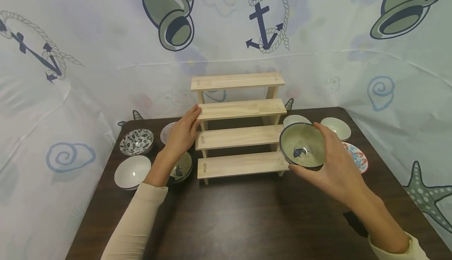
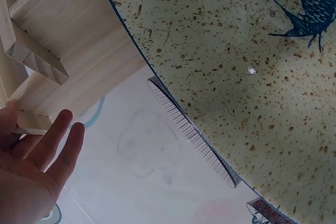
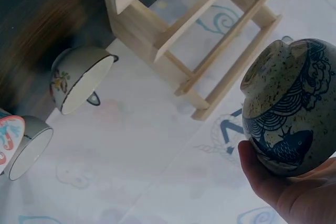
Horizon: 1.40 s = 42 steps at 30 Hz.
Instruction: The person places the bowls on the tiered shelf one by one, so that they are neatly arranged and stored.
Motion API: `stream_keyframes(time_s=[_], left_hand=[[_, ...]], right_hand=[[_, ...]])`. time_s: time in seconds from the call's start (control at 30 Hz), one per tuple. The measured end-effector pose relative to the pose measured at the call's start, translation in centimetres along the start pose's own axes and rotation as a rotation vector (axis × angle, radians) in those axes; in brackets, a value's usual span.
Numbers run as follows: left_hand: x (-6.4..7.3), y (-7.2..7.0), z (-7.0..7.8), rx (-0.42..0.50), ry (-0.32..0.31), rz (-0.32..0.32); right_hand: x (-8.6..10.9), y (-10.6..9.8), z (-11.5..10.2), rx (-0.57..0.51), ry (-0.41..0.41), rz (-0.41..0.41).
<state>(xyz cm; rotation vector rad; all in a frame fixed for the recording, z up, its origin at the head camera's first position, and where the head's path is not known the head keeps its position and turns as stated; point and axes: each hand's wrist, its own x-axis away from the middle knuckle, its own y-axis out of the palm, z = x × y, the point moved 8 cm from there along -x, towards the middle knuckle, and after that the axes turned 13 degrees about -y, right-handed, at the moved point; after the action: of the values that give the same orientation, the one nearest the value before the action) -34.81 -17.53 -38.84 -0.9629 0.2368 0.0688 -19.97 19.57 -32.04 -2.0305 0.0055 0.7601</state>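
A tiered wooden shelf stand (image 1: 243, 138) with several steps stands near the back of the dark table. My left hand (image 1: 181, 132) grips the left end of one of its upper boards; in the left wrist view its outer fingers (image 2: 68, 150) stick out loosely. My right hand (image 1: 339, 169) holds a speckled bowl (image 1: 301, 146) by its side, just right of the lower steps, tilted so the blue fish inside shows. Blue waves and a fish decorate the bowl's outside (image 3: 286, 119). Under my left forearm sits another speckled bowl (image 1: 183, 167), partly hidden.
Left of the stand are a black-and-white patterned bowl (image 1: 137, 141), a white bowl (image 1: 131, 172) and a ribbed bowl (image 1: 166, 131). To the right lie two pale bowls (image 1: 337, 128) and a red-and-blue patterned plate (image 1: 357, 158). A printed cloth (image 1: 226, 24) hangs behind the table.
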Motion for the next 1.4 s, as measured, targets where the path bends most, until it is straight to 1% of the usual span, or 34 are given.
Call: stream_keyframes(time_s=[0.3, 0.6, 0.9, 1.1, 1.4], left_hand=[[-0.1, 0.1, 0.0, -0.010, -0.007, -0.009], [-0.1, 0.2, 0.1, -0.012, 0.000, -0.004], [-0.1, 0.2, 0.1, -0.019, -0.010, -0.008], [-0.1, 0.1, 0.1, -0.025, -0.020, -0.012], [0.1, 0.1, -0.1, -0.024, -0.013, -0.004]], right_hand=[[0.0, -0.6, -1.4, -0.035, 0.008, 0.035], [-0.1, -1.1, -2.6, -0.052, 0.017, 0.061], [-0.6, -1.4, -4.1, -0.055, -0.041, 0.082], [-1.1, -1.0, -5.2, -0.071, -0.082, 0.073], [-1.6, -0.2, -6.6, -0.080, -0.148, 0.068]])
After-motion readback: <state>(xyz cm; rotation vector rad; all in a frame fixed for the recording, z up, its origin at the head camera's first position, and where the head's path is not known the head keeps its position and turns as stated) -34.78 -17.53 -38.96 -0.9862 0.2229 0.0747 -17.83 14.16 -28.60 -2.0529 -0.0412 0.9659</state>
